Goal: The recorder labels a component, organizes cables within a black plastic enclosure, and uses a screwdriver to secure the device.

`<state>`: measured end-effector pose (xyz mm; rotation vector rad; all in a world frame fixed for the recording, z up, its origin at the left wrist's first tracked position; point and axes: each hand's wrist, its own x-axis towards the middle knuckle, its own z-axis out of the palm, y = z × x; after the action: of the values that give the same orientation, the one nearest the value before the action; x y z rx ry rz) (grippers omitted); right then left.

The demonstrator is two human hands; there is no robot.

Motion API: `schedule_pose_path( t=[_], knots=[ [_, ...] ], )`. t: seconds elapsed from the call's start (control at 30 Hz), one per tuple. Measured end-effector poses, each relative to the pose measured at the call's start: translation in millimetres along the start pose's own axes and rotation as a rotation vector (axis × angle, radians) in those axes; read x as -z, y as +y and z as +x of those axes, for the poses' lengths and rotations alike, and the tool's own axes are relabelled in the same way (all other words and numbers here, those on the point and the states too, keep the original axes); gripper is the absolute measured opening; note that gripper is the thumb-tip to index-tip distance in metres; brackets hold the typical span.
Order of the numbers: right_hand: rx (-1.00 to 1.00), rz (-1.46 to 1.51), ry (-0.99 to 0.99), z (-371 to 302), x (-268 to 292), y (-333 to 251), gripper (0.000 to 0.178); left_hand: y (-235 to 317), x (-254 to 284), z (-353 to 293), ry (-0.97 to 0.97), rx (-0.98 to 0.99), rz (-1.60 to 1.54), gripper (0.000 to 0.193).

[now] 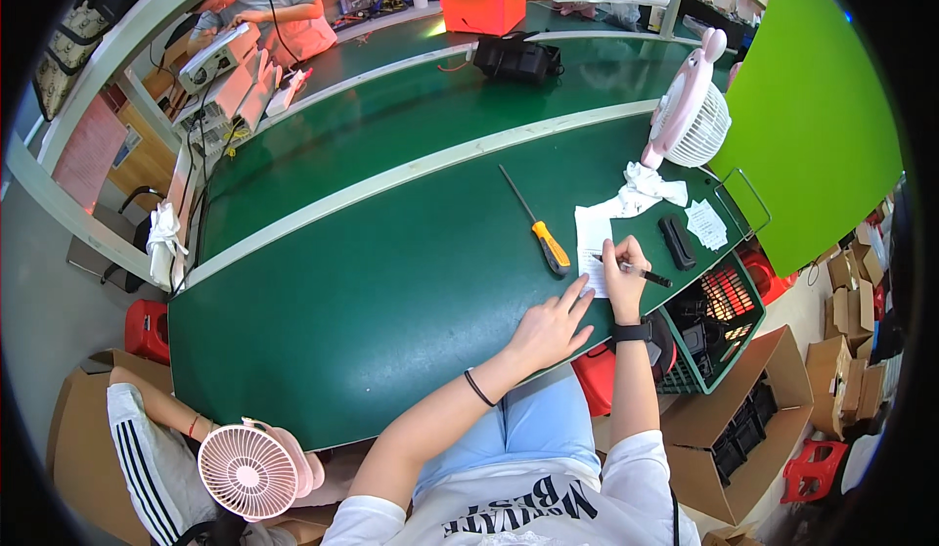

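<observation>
Black parts (706, 336) in green crate (740, 346)

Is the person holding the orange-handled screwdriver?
No. The screwdriver lies on the green table; the right hand holds a pen over a paper slip.

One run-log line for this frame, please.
right hand: writing with pen on paper slip | left hand: flat on green table | screwdriver: idle

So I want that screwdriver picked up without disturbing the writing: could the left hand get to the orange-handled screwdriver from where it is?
Probably yes. The left hand lies flat on the green table, fingertips near the paper, and the screwdriver lies just beyond them with bare table between.
</observation>
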<state>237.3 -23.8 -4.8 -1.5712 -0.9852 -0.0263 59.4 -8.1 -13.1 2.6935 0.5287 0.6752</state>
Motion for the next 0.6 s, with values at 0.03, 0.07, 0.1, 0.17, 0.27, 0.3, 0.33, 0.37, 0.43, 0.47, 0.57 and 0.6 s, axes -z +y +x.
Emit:
schedule_pose_path(
  t=[0.03,0.07,0.1,0.17,0.27,0.3,0.33,0.37,0.43,0.47,0.57,0.6],
  knots=[
    [0.008,-0.017,0.001,-1.6,1.0,2.7,0.032,2.0,-0.8,-0.4,0.005,-0.003,0.003,0.053],
    [0.049,-0.033,-0.001,-1.2,2.6,5.5,0.031,2.6,-2.1,0.4,0.008,-0.005,0.005,0.053],
    [0.089,-0.049,-0.005,1.7,3.3,8.9,0.031,0.5,-3.8,3.6,0.04,-0.023,0.001,0.052],
    [0.057,0.041,-0.046,3.8,-1.2,0.7,0.032,-4.4,-3.6,0.9,0.064,-0.022,0.034,0.052],
    [-0.102,0.096,-0.123,6.7,-2.8,7.3,0.033,-5.3,-0.1,5.6,0.054,-0.019,0.031,0.052],
    [-0.118,0.114,-0.13,6.0,-3.4,14.6,0.033,-3.6,0.3,5.8,0.006,-0.002,0.039,0.052],
    [-0.129,0.138,-0.139,5.6,-4.4,16.9,0.033,-3.4,-0.5,5.1,0.001,0.0,0.035,0.052],
    [-0.117,0.162,-0.125,5.0,-4.5,16.4,0.034,-3.4,-0.8,4.7,0.002,-0.002,0.037,0.052],
    [-0.108,0.104,-0.094,4.0,-3.5,21.6,0.033,-3.0,-1.5,4.0,0.002,-0.004,0.036,0.052],
    [-0.096,0.049,-0.063,3.6,-2.7,23.6,0.032,-2.5,-1.9,3.7,0.007,-0.006,0.037,0.052],
    [-0.108,-0.022,-0.009,2.0,-3.1,21.5,0.029,-1.5,-1.5,2.8,0.007,-0.005,0.039,0.052],
    [-0.11,-0.023,-0.009,1.6,-3.0,23.2,0.029,-1.1,-1.1,2.6,0.006,-0.002,0.042,0.052]
  ],
)
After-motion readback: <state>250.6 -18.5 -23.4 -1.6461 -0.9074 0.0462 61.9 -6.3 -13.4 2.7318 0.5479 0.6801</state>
